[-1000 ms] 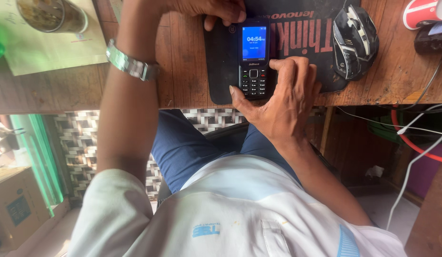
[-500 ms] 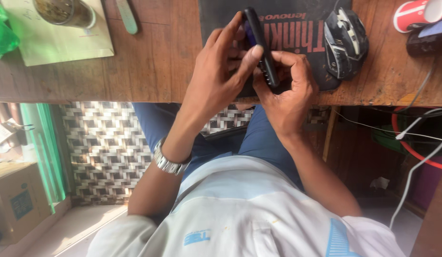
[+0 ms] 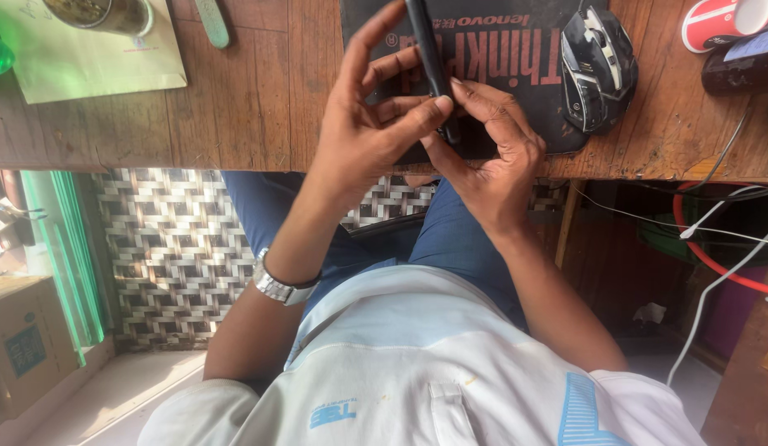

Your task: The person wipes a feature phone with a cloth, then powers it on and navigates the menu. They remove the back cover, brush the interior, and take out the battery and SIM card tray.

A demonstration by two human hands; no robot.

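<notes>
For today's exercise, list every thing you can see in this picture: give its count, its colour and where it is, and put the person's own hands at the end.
phone: 1, black, seen edge-on, held over the mat by both hands
mouse mat: 1, black with red lettering, on the table
mouse: 1, black and grey, on the mat's right part
table: 1, brown wood, across the top
cup: 1, red and white, lying at top right
paper: 1, pale green, top left
jar: 1, glass, on the paper
wristwatch: 1, silver, on the left wrist
cardboard box: 1, brown, on the floor at lower left
left hand: 1, gripping the phone
right hand: 1, fingers on the phone's lower end
</notes>
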